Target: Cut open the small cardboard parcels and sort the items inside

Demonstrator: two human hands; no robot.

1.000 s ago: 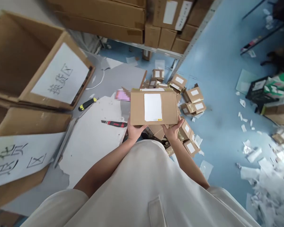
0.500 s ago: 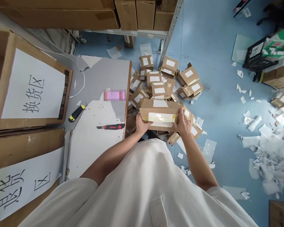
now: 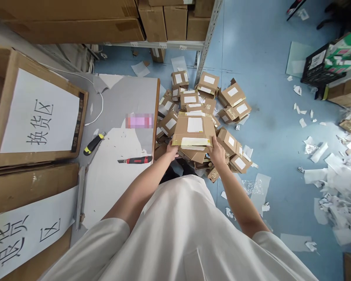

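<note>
Held parcel: a flat cardboard parcel with a white label on top and a taped near edge, held level above the pile on the floor, label upward so it can be read.
Left hand: the left hand grips the near left corner, fingers tucked underneath, thumb on the edge.
Right hand: the right hand clasps the near right corner the same way; both share the weight, which keeps the parcel flat.
Pile: small labelled cardboard boxes heaped on the blue floor, just beside the table edge.
Table: the grey table carries a red box cutter and a yellow-and-black cutter, both well apart from the hands.
Left side: a large open carton with a paper sign.
Right side: torn paper scraps strewn on the floor.
</note>
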